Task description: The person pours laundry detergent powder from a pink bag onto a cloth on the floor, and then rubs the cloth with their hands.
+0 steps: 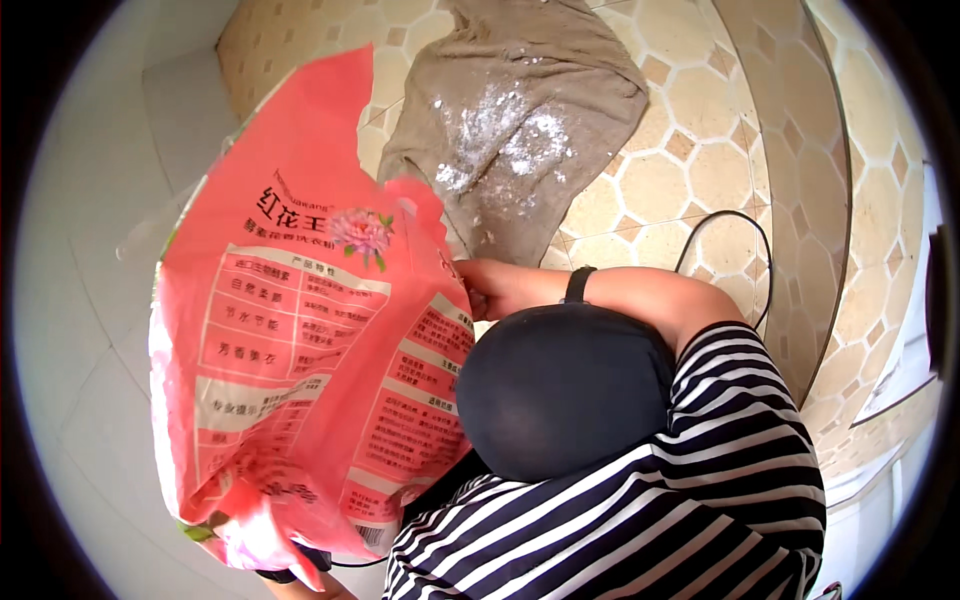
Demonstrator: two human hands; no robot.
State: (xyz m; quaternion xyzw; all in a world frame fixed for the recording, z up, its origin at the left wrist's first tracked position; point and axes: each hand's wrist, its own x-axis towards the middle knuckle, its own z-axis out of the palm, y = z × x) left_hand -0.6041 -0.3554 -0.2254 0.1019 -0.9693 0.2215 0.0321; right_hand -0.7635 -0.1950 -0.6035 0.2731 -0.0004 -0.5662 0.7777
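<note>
Head view shows a big pink bag [290, 330] close to the person, on the left side, with its top pointing away. Past it, a brown cloth [600, 90] lies on the tile floor [692, 95], and white powder [535, 140] sits on the cloth. The right hand [487, 287] is at the bag's right edge. Some of its fingers are tucked out of sight, so one cannot tell how tight they hold. The bag hides the left hand; only a bit of left arm [325, 592] shows by the bunched low end. The step seems to be tipping or moving the bag. Next, it likely needs a good hold at both ends, because it looks floppy and could spill.
</note>
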